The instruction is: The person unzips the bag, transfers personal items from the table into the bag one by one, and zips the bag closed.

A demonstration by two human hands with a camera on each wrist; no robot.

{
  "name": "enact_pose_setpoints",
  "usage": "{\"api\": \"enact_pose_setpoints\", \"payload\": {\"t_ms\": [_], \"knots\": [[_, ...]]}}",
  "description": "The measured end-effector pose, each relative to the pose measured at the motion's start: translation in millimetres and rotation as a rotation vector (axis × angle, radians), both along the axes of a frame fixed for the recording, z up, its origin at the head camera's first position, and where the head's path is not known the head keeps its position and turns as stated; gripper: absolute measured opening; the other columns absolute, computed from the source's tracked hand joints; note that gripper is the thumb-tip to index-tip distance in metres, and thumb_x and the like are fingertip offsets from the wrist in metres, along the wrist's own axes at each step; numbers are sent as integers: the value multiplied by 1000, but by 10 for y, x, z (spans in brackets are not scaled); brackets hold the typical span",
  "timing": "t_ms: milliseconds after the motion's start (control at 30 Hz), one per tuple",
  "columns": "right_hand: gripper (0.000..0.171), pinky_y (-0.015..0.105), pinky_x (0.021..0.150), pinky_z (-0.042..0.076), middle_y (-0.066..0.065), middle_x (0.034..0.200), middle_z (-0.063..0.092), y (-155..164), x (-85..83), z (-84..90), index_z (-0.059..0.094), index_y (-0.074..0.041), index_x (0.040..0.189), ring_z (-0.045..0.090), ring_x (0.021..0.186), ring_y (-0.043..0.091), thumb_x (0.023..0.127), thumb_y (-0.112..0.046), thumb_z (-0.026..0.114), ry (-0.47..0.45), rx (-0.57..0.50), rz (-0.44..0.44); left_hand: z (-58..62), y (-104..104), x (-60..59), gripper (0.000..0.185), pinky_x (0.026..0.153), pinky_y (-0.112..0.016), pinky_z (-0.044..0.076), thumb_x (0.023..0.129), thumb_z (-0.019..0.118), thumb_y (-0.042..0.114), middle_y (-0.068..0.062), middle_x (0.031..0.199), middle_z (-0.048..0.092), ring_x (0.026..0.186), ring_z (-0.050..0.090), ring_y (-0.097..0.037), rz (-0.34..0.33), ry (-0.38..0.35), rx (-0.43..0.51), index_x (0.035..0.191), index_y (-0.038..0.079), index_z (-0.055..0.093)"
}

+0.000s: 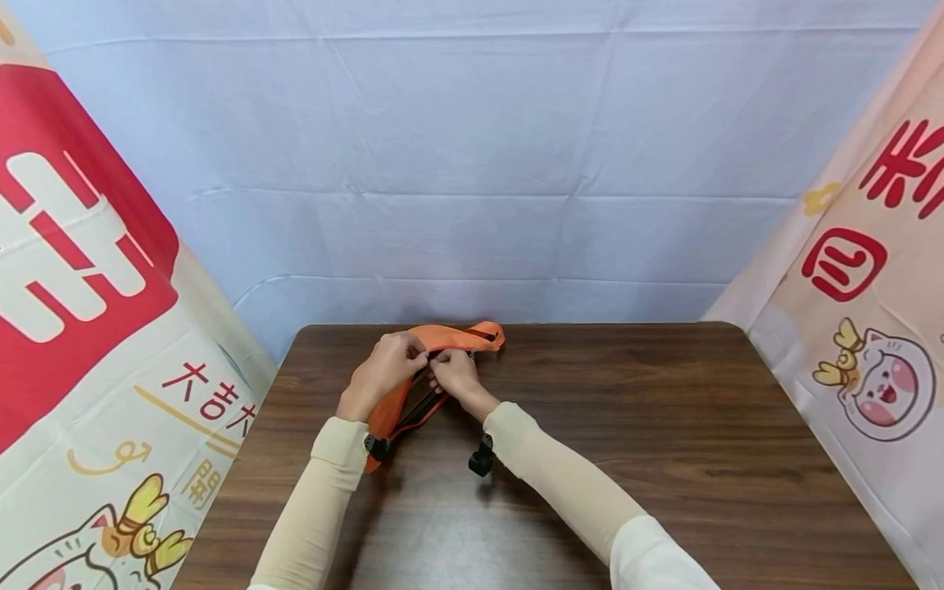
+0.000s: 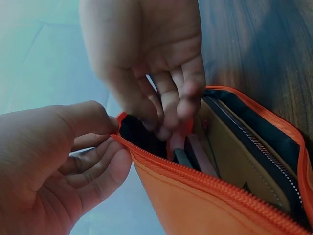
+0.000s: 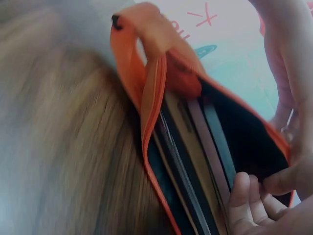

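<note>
An orange zip-up bag stands at the far edge of the table, its mouth unzipped. My left hand pinches the zip edge and draws it outward. At the mouth is my right hand, its bent fingers dipping just inside. Seen from the right wrist, the fingertips lie beside the dark lining with nothing visible between them. Inside the bag stand a tan flat case beside a metal zip, a pink flat item and a grey-green one. Their lower parts are hidden.
The dark wood table extends to the right and toward me. A pale cloth hangs right behind its far edge. Printed banners flank both sides. An orange loop sticks out at one end of the bag.
</note>
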State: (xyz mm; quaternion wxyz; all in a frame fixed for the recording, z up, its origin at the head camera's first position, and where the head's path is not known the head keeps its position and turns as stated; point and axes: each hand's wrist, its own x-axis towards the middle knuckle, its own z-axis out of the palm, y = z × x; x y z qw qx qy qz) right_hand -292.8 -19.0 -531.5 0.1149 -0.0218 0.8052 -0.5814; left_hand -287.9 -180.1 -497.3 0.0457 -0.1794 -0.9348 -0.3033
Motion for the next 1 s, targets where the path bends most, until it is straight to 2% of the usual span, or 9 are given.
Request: {"api": "enact_pose_setpoints", "payload": {"t_ms": [67, 167, 333, 433, 533, 700, 767, 933, 1000], "knots": [[24, 54, 85, 64, 25, 101, 77, 61, -9, -4, 74, 1, 109, 76, 90, 41, 109, -15, 56, 25, 41, 5, -21, 0, 11, 12, 77, -38, 62, 104, 69, 10, -11, 104, 75, 89, 72, -21, -3, 2, 12, 107, 3, 78], [25, 45, 72, 63, 25, 98, 77, 167, -25, -13, 75, 2, 109, 76, 93, 44, 109, -16, 57, 70, 111, 11, -53, -2, 35, 14, 75, -37, 61, 104, 69, 11, -10, 103, 74, 85, 71, -19, -10, -7, 27, 109, 2, 78], [26, 28, 58, 50, 22, 88, 76, 363, -69, -23, 73, -2, 96, 73, 73, 32, 108, -16, 54, 178, 204, 2, -92, -11, 61, 16, 75, -35, 60, 105, 68, 15, -7, 101, 75, 82, 69, -15, -23, -20, 32, 109, 3, 79], [24, 28, 61, 49, 16, 83, 74, 467, -116, -38, 70, -7, 94, 66, 64, 20, 108, -15, 54, 245, 247, -9, -120, -25, 75, 16, 78, -36, 61, 105, 68, 17, -5, 101, 76, 84, 69, -14, -20, -12, 20, 107, 6, 80], [17, 31, 68, 49, 12, 87, 73, 560, -159, -48, 72, -8, 101, 61, 67, 17, 107, -13, 57, 303, 284, -17, -150, -49, 104, 14, 78, -35, 60, 105, 68, 17, -5, 101, 75, 84, 67, -13, -17, 8, 13, 106, 8, 80], [15, 40, 77, 57, 11, 101, 75, 668, -225, -64, 74, -4, 110, 68, 81, 23, 105, -9, 60, 410, 343, -20, -195, -114, 168, 13, 72, -38, 59, 105, 68, 15, -4, 91, 74, 71, 63, -9, -13, 16, 60, 111, 8, 77], [15, 43, 81, 59, 12, 104, 75, 695, -250, -72, 74, -3, 110, 70, 87, 25, 105, -8, 61, 448, 362, -17, -213, -145, 191, 13, 76, -43, 60, 106, 67, 14, -3, 88, 74, 68, 63, -8, -7, 21, 72, 112, 8, 77], [14, 47, 88, 58, 15, 114, 70, 738, -306, -96, 72, -2, 114, 67, 99, 29, 104, -7, 64, 507, 412, -4, -240, -226, 260, 14, 75, -41, 59, 106, 66, 13, -5, 97, 77, 73, 64, -10, 44, 35, 64, 111, 8, 78], [15, 48, 90, 58, 16, 117, 68, 748, -324, -102, 71, -1, 117, 66, 102, 31, 104, -7, 65, 522, 442, 8, -245, -257, 297, 15, 69, -35, 57, 105, 67, 13, -7, 101, 77, 75, 64, -11, 69, 34, 62, 111, 7, 79]]}}
